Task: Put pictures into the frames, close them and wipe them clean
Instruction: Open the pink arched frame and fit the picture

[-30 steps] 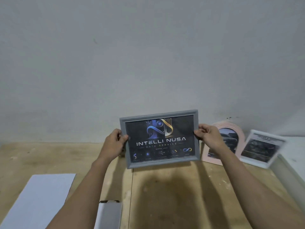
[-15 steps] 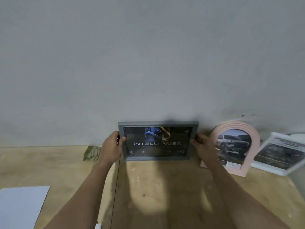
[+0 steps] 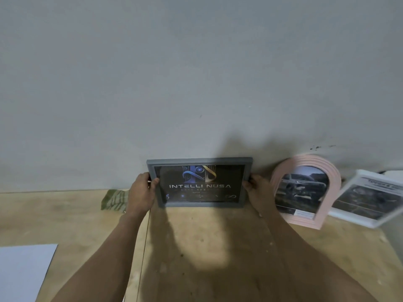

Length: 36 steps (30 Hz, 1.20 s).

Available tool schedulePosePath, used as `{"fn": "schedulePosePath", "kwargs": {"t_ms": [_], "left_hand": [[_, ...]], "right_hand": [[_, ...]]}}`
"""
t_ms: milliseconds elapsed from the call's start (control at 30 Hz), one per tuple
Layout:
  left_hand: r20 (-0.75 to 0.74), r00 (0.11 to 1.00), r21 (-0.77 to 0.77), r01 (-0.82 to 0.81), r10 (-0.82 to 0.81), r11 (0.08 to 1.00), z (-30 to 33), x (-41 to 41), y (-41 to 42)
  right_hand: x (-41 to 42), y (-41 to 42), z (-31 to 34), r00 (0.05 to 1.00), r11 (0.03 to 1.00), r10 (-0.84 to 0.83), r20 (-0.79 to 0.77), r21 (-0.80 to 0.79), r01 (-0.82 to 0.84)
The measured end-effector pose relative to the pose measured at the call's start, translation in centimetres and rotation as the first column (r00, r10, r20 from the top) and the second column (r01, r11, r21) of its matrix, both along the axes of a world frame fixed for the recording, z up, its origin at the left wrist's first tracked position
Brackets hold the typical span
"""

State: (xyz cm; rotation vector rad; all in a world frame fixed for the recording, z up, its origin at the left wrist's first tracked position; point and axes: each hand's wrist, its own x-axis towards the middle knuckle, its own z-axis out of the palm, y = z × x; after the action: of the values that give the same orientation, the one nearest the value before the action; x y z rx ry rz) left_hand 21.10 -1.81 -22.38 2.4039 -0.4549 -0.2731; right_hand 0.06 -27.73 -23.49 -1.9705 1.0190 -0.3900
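Observation:
A grey rectangular frame point(image 3: 199, 161) with a dark "INTELLI NUSA" picture stands on the wooden table point(image 3: 207, 247) against the wall. My left hand point(image 3: 140, 191) grips its left edge, thumb over the front. My right hand point(image 3: 257, 188) holds its right edge. To the right, a pink arched frame point(image 3: 305, 160) with a car picture leans on the wall. Beside it leans a white rectangular frame point(image 3: 368, 221) with a dark picture.
A green patterned cloth point(image 3: 114, 199) lies by the wall, left of the grey frame. A white sheet point(image 3: 24, 271) lies at the table's near left. The grey wall point(image 3: 196, 83) fills the upper view.
Both hands carried the grey frame away from me and down, from mid-air to the table against the wall. The view tilted upward, and the cloth came into sight.

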Motion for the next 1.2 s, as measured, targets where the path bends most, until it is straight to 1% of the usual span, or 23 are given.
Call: {"fn": "schedulePosePath", "kwargs": {"t_ms": [67,133,200,233,333,400,467,567,600,633,767,867,933,1000,1067,1133,1200], "left_hand": [[0.059,0.995,0.023,-0.085,0.083,0.996,0.7,-1.1,-0.1],[0.178,0.970,-0.006,-0.168,0.167,0.986,1.7,-2.7,-0.5],[0.252,0.955,-0.094,-0.137,0.157,0.986,3.2,-4.8,-1.4],[0.248,0.961,-0.129,-0.090,0.121,0.987,4.0,-5.9,-2.3],[0.189,0.981,-0.214,0.083,-0.042,0.973,6.1,-10.1,-5.5],[0.155,0.979,-0.270,0.168,-0.130,0.948,7.2,-12.6,-7.9],[0.097,0.971,-0.314,0.236,-0.216,0.920,8.2,-15.0,-10.6],[-0.053,0.938,-0.297,0.311,-0.341,0.903,8.0,-17.3,-15.3],[-0.105,0.924,-0.283,0.326,-0.367,0.902,7.5,-17.8,-16.9],[-0.152,0.913,-0.271,0.329,-0.378,0.905,6.9,-18.2,-18.1],[-0.233,0.889,-0.199,0.352,-0.393,0.915,3.7,-19.5,-23.1],[-0.287,0.877,-0.173,0.347,-0.384,0.922,1.9,-20.1,-24.9],[-0.307,0.879,-0.175,0.325,-0.365,0.929,1.4,-20.3,-25.1],[-0.328,0.888,-0.200,0.269,-0.323,0.942,0.6,-20.3,-25.3],[-0.350,0.888,-0.254,0.218,-0.299,0.942,0.2,-20.1,-24.9],[-0.403,0.853,-0.334,0.199,-0.331,0.921,1.0,-19.9,-23.7],[-0.471,0.790,-0.409,0.199,-0.393,0.891,1.9,-19.7,-22.1]], "right_hand": [[-0.2,0.8,0.6,0.998,0.996,-0.045,0.050,0.073,0.042],[-1.2,1.5,1.5,0.993,0.993,-0.084,0.088,0.096,0.076],[-3.4,2.2,2.7,0.985,0.984,-0.153,0.076,0.101,0.145],[-4.5,2.3,3.2,0.980,0.980,-0.189,0.057,0.081,0.184],[-8.7,2.0,4.6,0.964,0.962,-0.257,0.064,-0.080,0.261],[-11.4,1.4,5.9,0.932,0.934,-0.357,0.059,-0.001,0.358],[-14.1,-0.1,6.5,0.885,0.884,-0.466,0.004,0.042,0.466],[-16.6,-3.4,6.0,0.825,0.822,-0.557,-0.093,0.075,0.564],[-17.1,-4.5,5.5,0.819,0.815,-0.561,-0.121,0.091,0.572],[-17.4,-5.4,4.8,0.825,0.820,-0.548,-0.141,0.105,0.562],[-17.9,-8.3,1.6,0.849,0.846,-0.470,-0.244,0.152,0.512],[-17.6,-8.8,0.8,0.855,0.847,-0.443,-0.269,0.188,0.498],[-17.6,-8.7,0.5,0.861,0.846,-0.445,-0.245,0.200,0.494],[-17.9,-8.7,0.0,0.858,0.834,-0.465,-0.219,0.216,0.508],[-18.4,-8.7,-0.2,0.864,0.823,-0.463,-0.196,0.266,0.502],[-18.8,-8.4,0.4,0.883,0.815,-0.442,-0.156,0.342,0.468],[-19.6,-7.9,1.0,0.906,0.789,-0.415,-0.087,0.462,0.406]]}}
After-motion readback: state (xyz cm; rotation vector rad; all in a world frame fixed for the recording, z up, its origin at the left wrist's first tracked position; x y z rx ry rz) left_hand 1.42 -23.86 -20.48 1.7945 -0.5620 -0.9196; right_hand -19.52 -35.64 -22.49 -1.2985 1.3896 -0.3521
